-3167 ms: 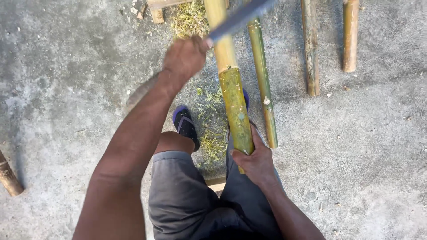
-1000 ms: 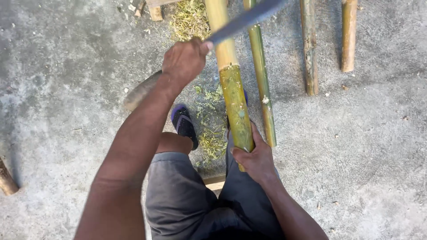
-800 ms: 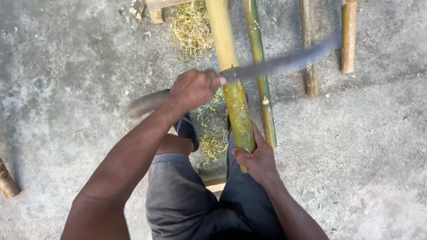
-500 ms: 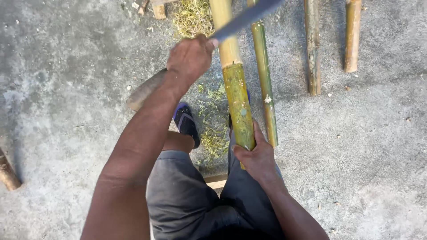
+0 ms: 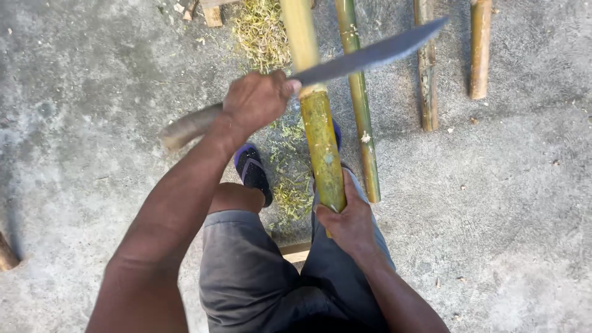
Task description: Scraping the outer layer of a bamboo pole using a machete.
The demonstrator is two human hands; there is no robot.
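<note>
resting under right fingers (image 5: 325, 209): bamboo pole (image 5: 322, 145)

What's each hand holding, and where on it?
Left hand: long knife, by the handle. Right hand: bamboo pole, grip at its green near end, against the knee.

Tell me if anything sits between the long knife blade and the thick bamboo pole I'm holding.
Nothing visible does. The blade, held in the left hand, lies right across the bamboo pole with no gap showing. The right hand grips the pole's near end, well below the blade.
</note>
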